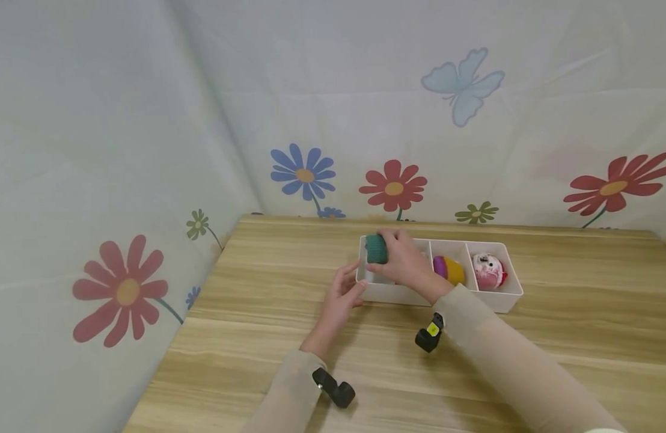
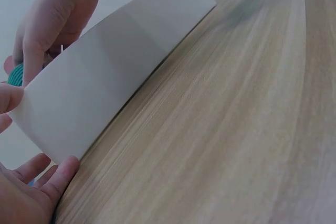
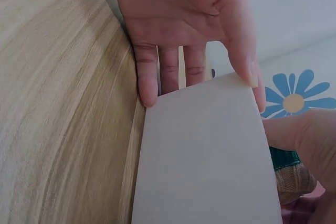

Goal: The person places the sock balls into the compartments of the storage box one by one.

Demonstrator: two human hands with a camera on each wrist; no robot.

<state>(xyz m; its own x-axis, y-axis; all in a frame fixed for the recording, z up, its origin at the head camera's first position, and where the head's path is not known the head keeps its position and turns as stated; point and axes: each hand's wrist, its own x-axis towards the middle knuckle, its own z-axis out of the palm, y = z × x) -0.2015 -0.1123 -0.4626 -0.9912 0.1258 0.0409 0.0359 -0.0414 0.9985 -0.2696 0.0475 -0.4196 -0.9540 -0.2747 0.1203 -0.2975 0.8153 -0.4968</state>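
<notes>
My right hand (image 1: pixel 406 258) grips a ribbed teal toy cupcake (image 1: pixel 377 249) between thumb and fingers. It is over the left end compartment of a long white divided box (image 1: pixel 392 293). In the right wrist view a tan ribbed surface (image 3: pixel 295 178) shows right below the teal. My left hand (image 1: pixel 341 297) rests against the box's left end, thumb at the rim by the near corner, fingers fairly straight along the end wall. A purple-and-yellow toy cupcake (image 1: pixel 449 270) and a pink-and-white one (image 1: pixel 487 270) lie in compartments to the right. The right hand hides part of the box's inside.
The box stands on a wood-grain table (image 1: pixel 290 252) near its back edge. Behind and to the left hangs a pale cloth (image 1: pixel 338 108) printed with flowers and a butterfly. Black wrist cameras are strapped over both sleeves.
</notes>
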